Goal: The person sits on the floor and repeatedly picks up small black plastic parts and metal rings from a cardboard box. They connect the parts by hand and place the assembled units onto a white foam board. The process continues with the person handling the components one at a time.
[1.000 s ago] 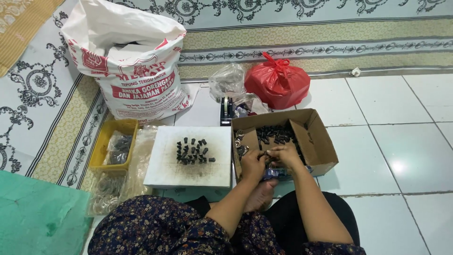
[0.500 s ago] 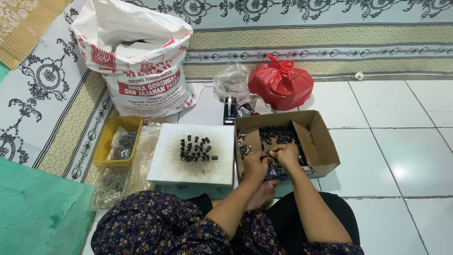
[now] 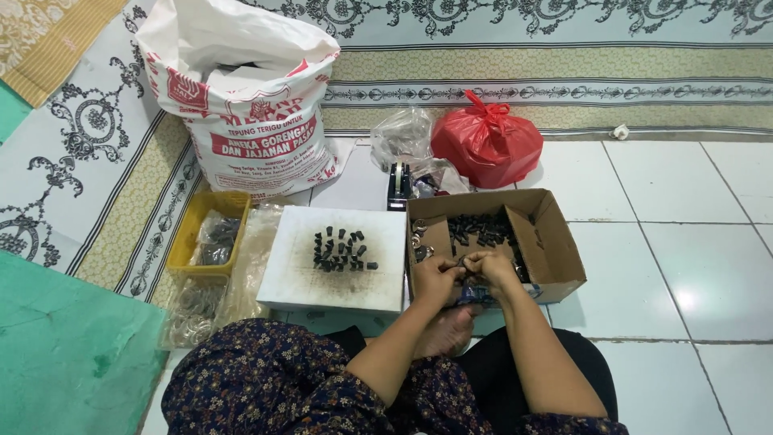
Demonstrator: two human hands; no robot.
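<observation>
Pinching small black part [image 3: 460, 262]: left hand [image 3: 436, 277], right hand [image 3: 493, 270]; over cardboard box [image 3: 555, 250].

Matt cardboard box [image 3: 555, 250], glossy red plastic bag [image 3: 487, 145], glazed floor tiles [image 3: 684, 242].

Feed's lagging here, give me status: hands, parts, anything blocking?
Left hand and right hand together over cardboard box, fingers pinching a small dark part. More black parts in box. Nothing blocking.
</observation>
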